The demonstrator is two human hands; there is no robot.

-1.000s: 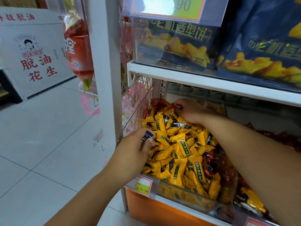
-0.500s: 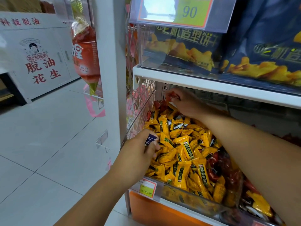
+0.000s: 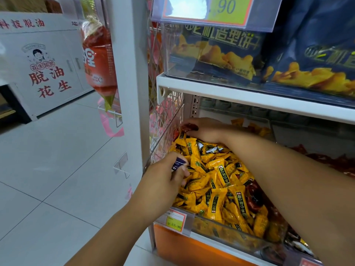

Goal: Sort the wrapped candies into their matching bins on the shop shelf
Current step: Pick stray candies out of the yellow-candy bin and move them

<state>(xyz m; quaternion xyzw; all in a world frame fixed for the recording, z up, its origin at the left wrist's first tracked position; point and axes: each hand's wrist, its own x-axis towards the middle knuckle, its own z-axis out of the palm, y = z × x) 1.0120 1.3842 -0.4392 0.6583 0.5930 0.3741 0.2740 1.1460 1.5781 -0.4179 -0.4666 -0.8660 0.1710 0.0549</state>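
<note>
Left grip, blue candy, bin edge

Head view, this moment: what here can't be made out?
All head view.
The right hand: fingertips hidden under the hand itself; whether it grips the red candy is unclear.
The blue candy: mostly covered by the left hand; print unreadable.
The upper price tag: cut by the top edge, partly washed out by glare.
The red pile further right: largely behind the right arm.

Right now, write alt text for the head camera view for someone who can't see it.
Over a clear bin heaped with yellow candies, the left hand pinches a dark blue candy at its left side; the right hand reaches a red candy at the back.
</note>
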